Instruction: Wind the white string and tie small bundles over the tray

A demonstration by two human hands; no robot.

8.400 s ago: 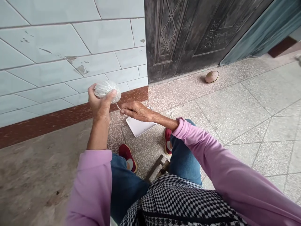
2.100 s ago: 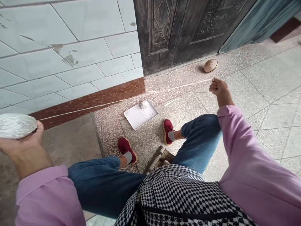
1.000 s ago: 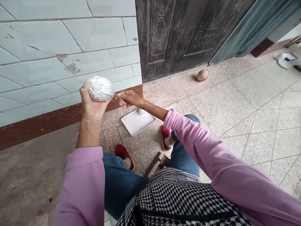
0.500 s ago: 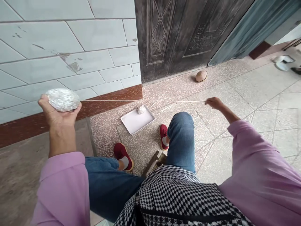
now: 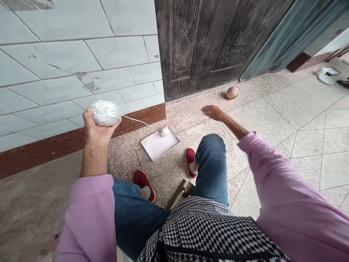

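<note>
My left hand (image 5: 98, 133) is wrapped round a large oval ball of white string (image 5: 107, 112), holding it up in front of the tiled wall. From the ball's right side a loose strand of string (image 5: 136, 120) sags down across the tray toward the floor below my right hand. My right hand (image 5: 214, 112) is over the floor near the doorway, its fingers pointing left. Motion blurs those fingers, so whether they grip the string is unclear. A smaller ball of white string (image 5: 165, 131) sits at the upper right of the shallow white tray (image 5: 155, 148).
Loose string (image 5: 197, 128) lies on the floor right of the tray. A round tan object (image 5: 232, 92) rests by the dark carved door (image 5: 188, 47). My red shoes and a low wooden stool (image 5: 180, 193) are below. Dishes (image 5: 325, 78) stand far right.
My right hand has moved left, toward the ball. My left hand has shifted right with the ball. The strand, stretched straight between both hands before, now hangs slack.
</note>
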